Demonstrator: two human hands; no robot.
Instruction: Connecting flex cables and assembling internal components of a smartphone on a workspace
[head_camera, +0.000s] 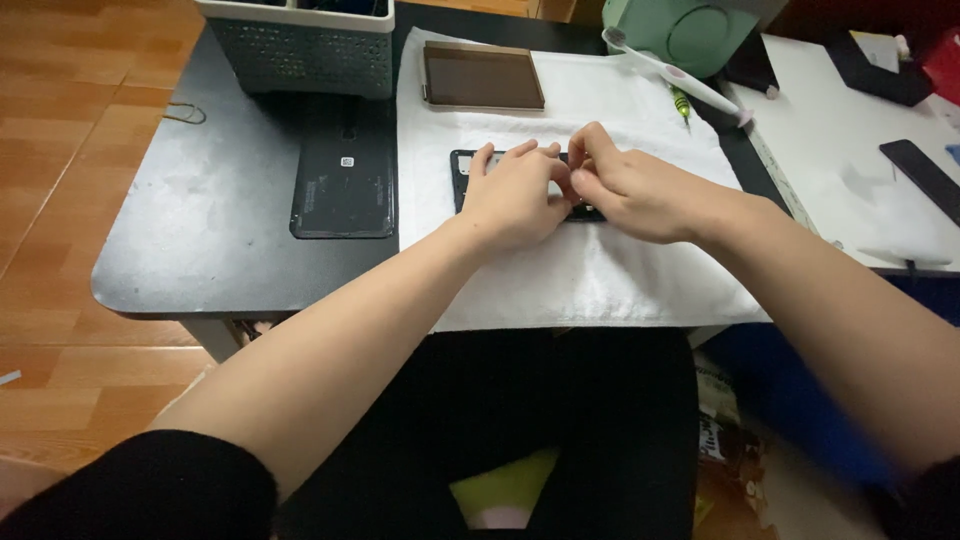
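A black phone body lies on a white cloth in the middle of the dark desk. My left hand rests flat on it, fingers spread over its left half. My right hand meets the left one over the phone's right half, its thumb and forefinger pinched together above it. Whether something tiny is pinched there cannot be told. Most of the phone is hidden under both hands.
A black phone back panel lies left of the cloth. A brown shallow tray sits at the cloth's far edge, a grey perforated basket behind it. A white-and-pink tool and a green screwdriver lie far right.
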